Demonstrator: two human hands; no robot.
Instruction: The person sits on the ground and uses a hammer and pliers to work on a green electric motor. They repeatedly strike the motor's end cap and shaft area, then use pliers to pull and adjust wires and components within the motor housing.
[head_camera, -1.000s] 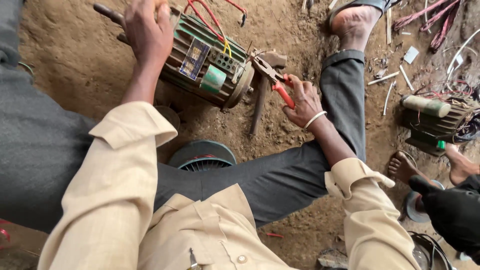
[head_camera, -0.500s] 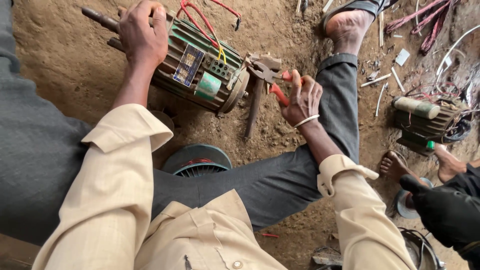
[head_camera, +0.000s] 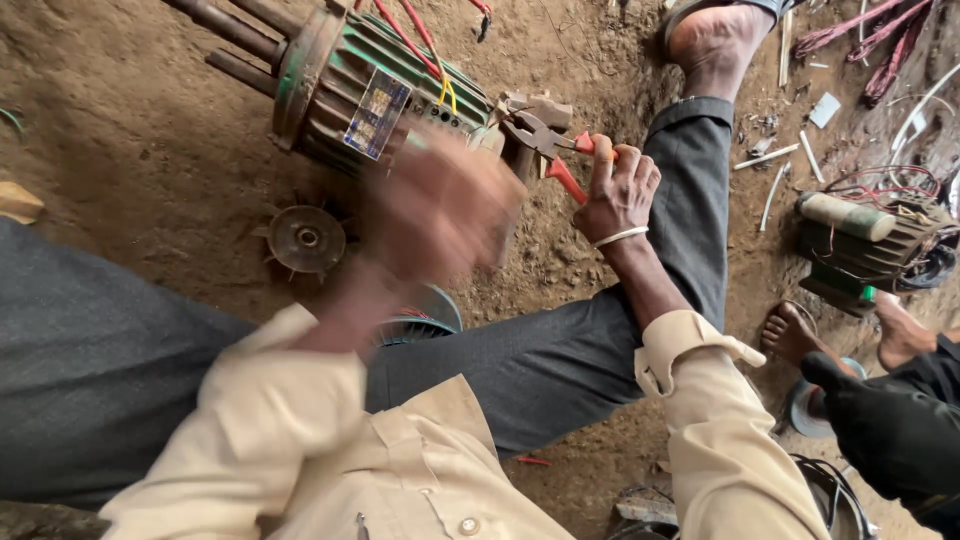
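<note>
we see the green motor (head_camera: 385, 95) lying on its side on the dirt ground (head_camera: 130, 150); we use it as our landmark; our right hand (head_camera: 618, 188) is at the motor's right end, fingers closed tight around the red handles of the pliers (head_camera: 548, 145), whose nose touches that end; our left hand (head_camera: 440, 205) is just in front of the motor, too blurred to see well, so we cannot tell if it is open or closed, and it may not be touching the motor; with nothing holding the round motor, a hard pull could make it roll; the pliers could slip and nip the red wires (head_camera: 420, 35) on top of the motor; the small fan wheel (head_camera: 305, 238) lies below the motor's left part, where a knee could bump it
</note>
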